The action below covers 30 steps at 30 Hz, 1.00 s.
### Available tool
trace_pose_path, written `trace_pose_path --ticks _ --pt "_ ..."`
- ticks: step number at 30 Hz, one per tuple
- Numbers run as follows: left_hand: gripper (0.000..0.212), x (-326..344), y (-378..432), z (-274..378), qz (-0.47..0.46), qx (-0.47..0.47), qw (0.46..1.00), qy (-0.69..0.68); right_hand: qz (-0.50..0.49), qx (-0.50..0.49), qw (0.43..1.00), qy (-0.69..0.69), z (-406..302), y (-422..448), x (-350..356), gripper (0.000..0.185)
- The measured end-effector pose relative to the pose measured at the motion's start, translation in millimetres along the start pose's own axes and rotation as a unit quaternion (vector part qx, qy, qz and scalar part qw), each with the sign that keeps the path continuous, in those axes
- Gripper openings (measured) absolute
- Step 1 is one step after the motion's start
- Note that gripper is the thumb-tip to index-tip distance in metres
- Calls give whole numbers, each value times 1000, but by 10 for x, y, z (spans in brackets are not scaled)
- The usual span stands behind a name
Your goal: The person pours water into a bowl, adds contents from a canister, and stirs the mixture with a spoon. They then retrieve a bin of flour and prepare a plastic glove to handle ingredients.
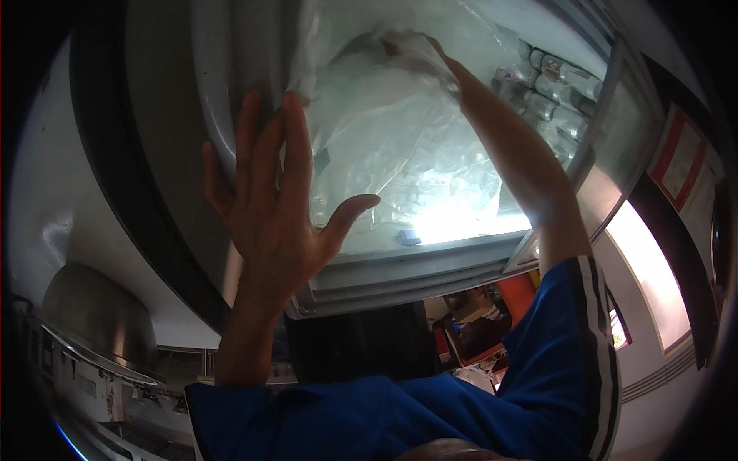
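My left hand point(277, 213) is spread, thumb apart from the fingers, against the side wall point(219, 86) of a lit, white-walled chest cooler. Its fingertips are beside a large clear plastic bag point(369, 127), and I cannot tell whether they touch it. My right arm reaches deep into the cooler. Part of the bag lies over my right hand point(398, 49), which shows only dimly through the plastic. Whether its fingers grip anything is hidden.
Several bottles point(553, 98) lie stacked at the cooler's right. A framed glass lid point(622, 132) stands along that side. A bright light point(461, 225) glows by the near rim point(403, 271). Beyond the left wall is a rounded metal hood point(98, 317).
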State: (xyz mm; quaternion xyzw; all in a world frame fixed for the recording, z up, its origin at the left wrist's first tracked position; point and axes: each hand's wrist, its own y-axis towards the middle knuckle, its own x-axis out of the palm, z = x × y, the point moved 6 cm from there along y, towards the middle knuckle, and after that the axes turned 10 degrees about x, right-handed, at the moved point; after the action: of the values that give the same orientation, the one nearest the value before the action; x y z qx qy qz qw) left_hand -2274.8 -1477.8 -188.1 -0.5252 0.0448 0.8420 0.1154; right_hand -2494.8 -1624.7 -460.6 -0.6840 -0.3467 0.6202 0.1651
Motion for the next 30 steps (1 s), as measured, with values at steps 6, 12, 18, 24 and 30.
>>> trace_pose_path --ticks 6,12,18,24,30 --pt "105 -24 -9 8 -12 14 1000 2 -62 -31 997 -27 -196 139 -47 48" --pt "100 -56 -75 -3 14 1 999 -35 -183 -57 981 -21 -295 99 -280 48" --pt "101 -120 -26 27 55 37 993 -93 -266 -34 963 8 -196 -423 -1018 48" --pt "105 -339 -72 -52 167 -1 959 -229 -236 -1 893 384 -312 -1228 -1625 33" --pt "91 -1114 -291 361 306 -63 843 -438 -229 104 922 294 -31 -2018 -2644 43"
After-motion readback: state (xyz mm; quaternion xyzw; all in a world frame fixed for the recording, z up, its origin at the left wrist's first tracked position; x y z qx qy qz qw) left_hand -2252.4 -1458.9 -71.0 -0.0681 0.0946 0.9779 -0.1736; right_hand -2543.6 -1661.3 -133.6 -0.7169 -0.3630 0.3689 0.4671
